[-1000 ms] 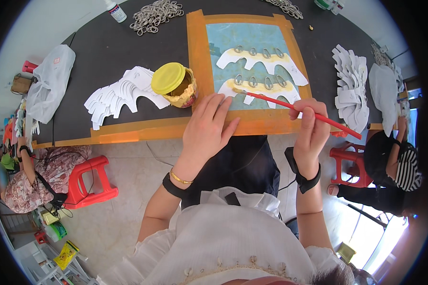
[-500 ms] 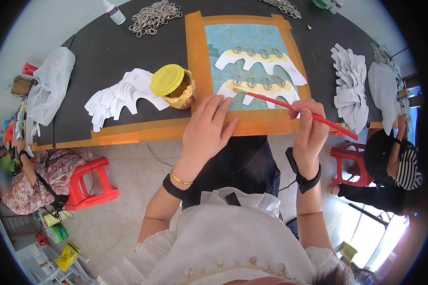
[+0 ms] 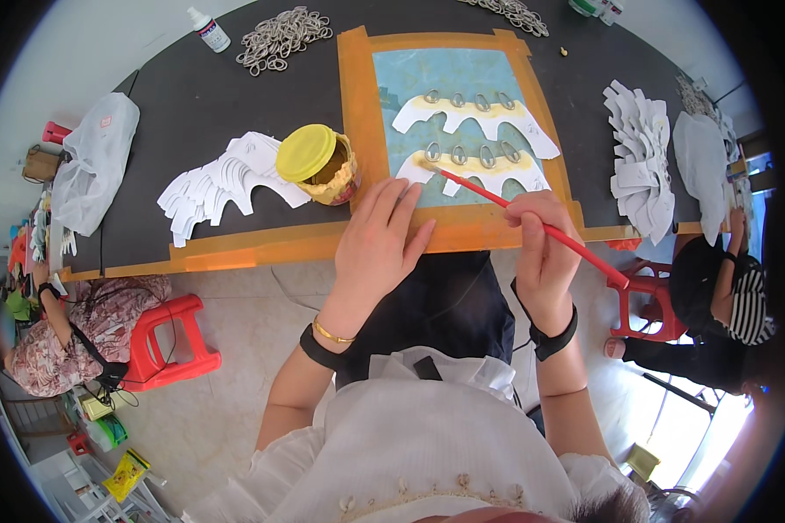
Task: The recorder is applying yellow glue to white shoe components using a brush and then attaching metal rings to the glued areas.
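My right hand (image 3: 542,248) is closed around a red-handled brush (image 3: 567,240). The brush tip touches the left end of the nearer white scalloped piece (image 3: 493,179), close to a metal ring (image 3: 433,152). Yellowish glue runs along that piece's upper edge, where several metal rings lie in a row. Behind it, a matching scalloped piece (image 3: 541,139) also carries a row of rings. Both rest on a blue sheet (image 3: 392,74) framed with orange tape. My left hand (image 3: 379,240) lies open, fingertips at the lower left of the nearer piece.
Left of the sheet stands a glue-smeared tub (image 3: 336,187) with a yellow lid (image 3: 305,151). Stacks of white pieces (image 3: 214,187) lie left and right. Metal rings (image 3: 283,37) are heaped at the back beside a white bottle (image 3: 209,30). Two other people sit at the sides on red stools (image 3: 170,344).
My right hand has moved left with the brush, its tip shifting slightly left along the nearer piece. My left hand stays almost still.
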### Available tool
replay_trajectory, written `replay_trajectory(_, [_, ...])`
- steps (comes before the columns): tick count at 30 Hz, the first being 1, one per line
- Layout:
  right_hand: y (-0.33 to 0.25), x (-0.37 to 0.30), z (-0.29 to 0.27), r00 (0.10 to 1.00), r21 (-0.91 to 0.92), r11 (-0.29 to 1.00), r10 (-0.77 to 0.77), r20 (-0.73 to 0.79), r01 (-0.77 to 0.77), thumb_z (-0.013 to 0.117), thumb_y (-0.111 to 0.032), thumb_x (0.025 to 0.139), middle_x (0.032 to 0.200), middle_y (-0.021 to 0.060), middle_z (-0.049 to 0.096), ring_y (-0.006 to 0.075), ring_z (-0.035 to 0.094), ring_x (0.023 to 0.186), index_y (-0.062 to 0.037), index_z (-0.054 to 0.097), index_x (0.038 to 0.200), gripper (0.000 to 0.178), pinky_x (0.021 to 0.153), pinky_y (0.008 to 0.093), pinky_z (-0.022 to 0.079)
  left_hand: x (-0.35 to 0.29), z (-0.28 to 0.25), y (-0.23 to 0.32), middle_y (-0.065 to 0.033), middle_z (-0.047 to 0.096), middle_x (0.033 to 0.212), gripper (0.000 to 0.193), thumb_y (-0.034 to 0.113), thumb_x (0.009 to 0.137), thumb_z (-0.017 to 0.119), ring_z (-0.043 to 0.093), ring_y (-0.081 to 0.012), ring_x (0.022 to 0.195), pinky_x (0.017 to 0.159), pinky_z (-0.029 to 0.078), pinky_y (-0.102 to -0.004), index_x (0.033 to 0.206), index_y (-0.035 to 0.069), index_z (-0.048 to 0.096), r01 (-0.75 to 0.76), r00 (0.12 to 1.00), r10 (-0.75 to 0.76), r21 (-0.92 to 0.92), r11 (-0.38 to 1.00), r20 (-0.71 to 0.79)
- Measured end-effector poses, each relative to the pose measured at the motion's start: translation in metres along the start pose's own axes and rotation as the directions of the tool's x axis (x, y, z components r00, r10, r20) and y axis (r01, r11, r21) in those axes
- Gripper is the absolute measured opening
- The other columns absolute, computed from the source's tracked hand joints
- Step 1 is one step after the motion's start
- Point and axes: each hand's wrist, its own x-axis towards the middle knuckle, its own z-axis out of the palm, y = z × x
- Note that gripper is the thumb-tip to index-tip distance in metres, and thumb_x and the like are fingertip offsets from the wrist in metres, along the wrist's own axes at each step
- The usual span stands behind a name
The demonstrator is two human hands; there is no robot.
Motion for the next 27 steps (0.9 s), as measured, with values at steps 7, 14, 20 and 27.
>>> replay_trajectory(7, [-0.002,-0.008,-0.02,0.989,0.004,0.992,0.126,-0.082,-0.126,0.049,0.004,0.091,0.082,0.013,0.06,0.0219,0.058,0.072,0.0028,0.055,0.091,0.006,0.068,0.0286,0.047,-0.001,-0.001,0.0,-0.0126,0.056,0.116,0.038,0.016,0.081,0.069,0.055,-0.0315,0.108,0.09,0.047,-0.0386,0.115,0.002,0.059,-0.007,1.0,0.007,0.007,1.0,-0.003])
replay_trajectory(14, [0.0,-0.008,-0.008,1.0,0.001,1.0,0.002,0.009,-0.002,0.05,0.004,0.091,0.083,0.0126,0.061,0.0209,0.058,0.071,0.003,0.055,0.092,0.006,0.069,0.0277,0.047,-0.002,-0.001,0.0,-0.013,0.056,0.116,0.038,0.015,0.081,0.069,0.055,-0.032,0.108,0.09,0.047,-0.0386,0.115,0.001,0.059,0.002,1.0,-0.002,-0.005,1.0,-0.005])
replay_trajectory(20, [0.004,-0.01,-0.025,0.988,0.028,0.991,0.13,-0.087,-0.129,0.045,-0.004,0.097,0.083,0.0107,0.06,0.0167,0.056,0.073,0.0023,0.055,0.092,0.013,0.07,0.028,0.046,-0.001,0.0,0.0,-0.0129,0.056,0.116,0.037,0.016,0.081,0.069,0.055,-0.0317,0.108,0.09,0.047,-0.0382,0.114,0.001,0.059,-0.002,1.0,0.002,0.015,1.0,0.0])
replay_trajectory(27, [0.026,-0.026,-0.061,0.916,0.092,0.962,0.274,-0.293,-0.258,0.038,-0.012,0.101,0.082,0.0085,0.058,0.0144,0.053,0.073,0.0024,0.055,0.095,0.023,0.07,0.0268,0.043,0.001,0.002,0.002,-0.0127,0.056,0.116,0.037,0.015,0.081,0.069,0.055,-0.031,0.108,0.09,0.047,-0.0382,0.113,0.0,0.06,-0.016,1.0,0.016,0.018,1.0,-0.011])
